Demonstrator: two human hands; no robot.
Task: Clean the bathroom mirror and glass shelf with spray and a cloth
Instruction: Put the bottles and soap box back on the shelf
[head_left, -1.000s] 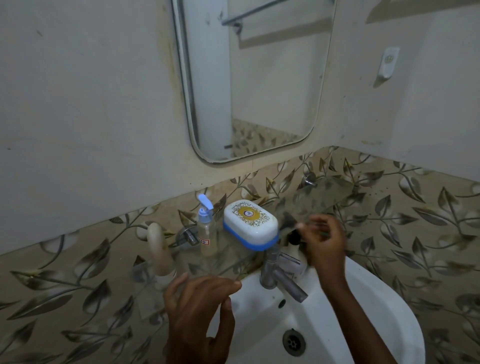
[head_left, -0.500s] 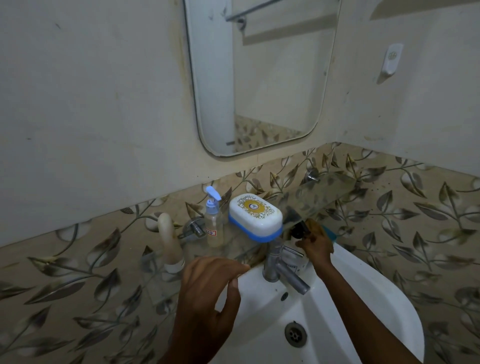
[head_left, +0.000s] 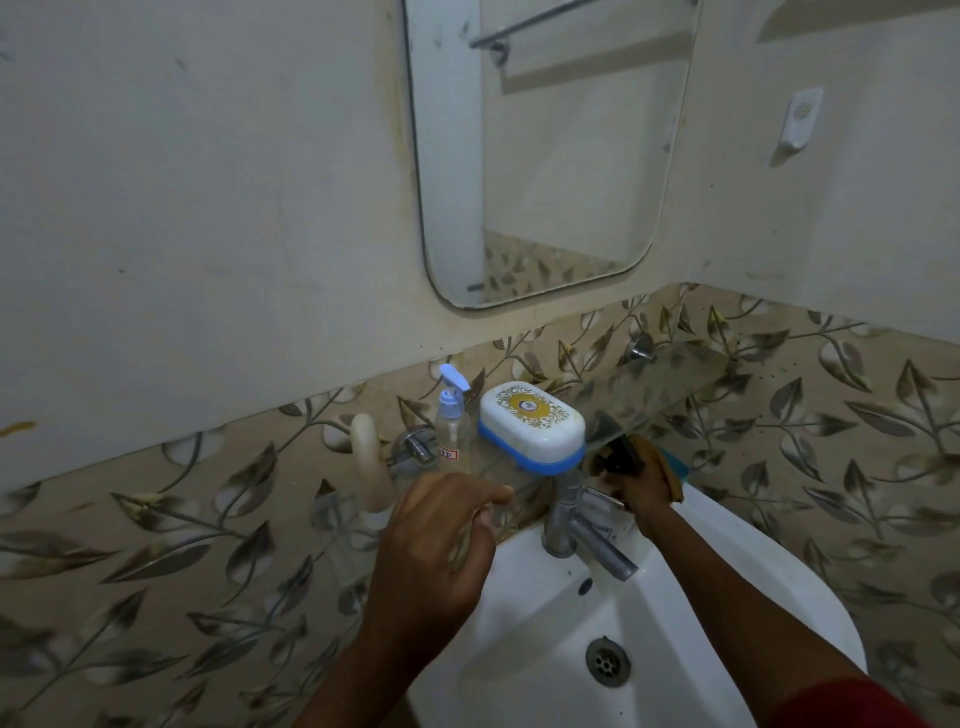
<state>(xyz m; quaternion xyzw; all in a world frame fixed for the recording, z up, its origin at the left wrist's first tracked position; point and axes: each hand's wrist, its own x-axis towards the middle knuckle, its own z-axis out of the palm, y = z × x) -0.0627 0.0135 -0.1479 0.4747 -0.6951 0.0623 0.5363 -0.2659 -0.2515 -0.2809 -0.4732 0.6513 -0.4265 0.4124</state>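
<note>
I see my left hand (head_left: 436, 540) hovering at the front edge of the clear glass shelf (head_left: 670, 379), fingers loosely curled and holding nothing. My right hand (head_left: 641, 491) is under the right part of that shelf, behind the chrome tap (head_left: 576, 525), wrapped around a dark object with a black top (head_left: 621, 454); I cannot tell what it is. A brownish-yellow cloth (head_left: 662, 462) with a blue edge sits against the back of that hand, though whether the fingers grip it is unclear. On the shelf stand a small clear spray bottle with a pale blue nozzle (head_left: 452, 415) and, just right of it, a white oval soap box with a blue base and gold pattern (head_left: 532, 426). The rounded frameless mirror (head_left: 545, 156) hangs on the cream wall above. The white ceramic basin (head_left: 701, 623) sits below both hands.
</note>
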